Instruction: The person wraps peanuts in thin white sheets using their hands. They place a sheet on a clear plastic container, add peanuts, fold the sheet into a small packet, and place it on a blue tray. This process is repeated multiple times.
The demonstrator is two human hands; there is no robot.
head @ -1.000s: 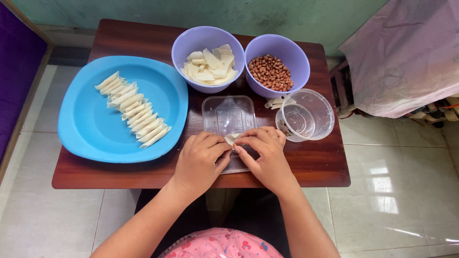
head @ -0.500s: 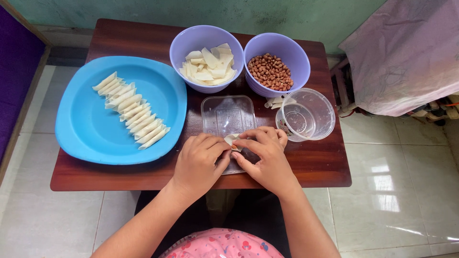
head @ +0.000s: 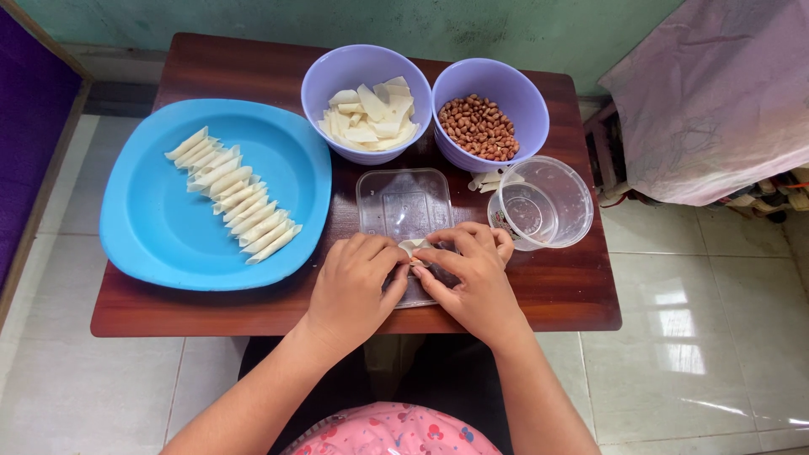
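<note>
— Head view, item one: hands?
— Left hand (head: pixel 354 282) and right hand (head: pixel 472 278), side by side near front edge of brown table (head: pixel 548 295). Fingertips of both pinched on one small white wrapper piece (head: pixel 413 247), held over clear flat lid (head: pixel 403 206).
— Placement of lid?
— Centre of table, toward front edge, partly under both hands.
— Left portion?
— Blue plate (head: pixel 160 227), reaching left edge; row of rolled white pieces (head: pixel 232 195) laid diagonally across it.
— Back edge?
— Purple bowl of cut white wrappers (head: pixel 367 105), touching plate rim; just beside it, purple bowl of peanuts (head: pixel 490 114).
— Right edge?
— Clear round container (head: pixel 541 202), in front of peanut bowl, close to right hand. A few rolled pieces (head: pixel 484 180) on table between it and peanut bowl.
</note>
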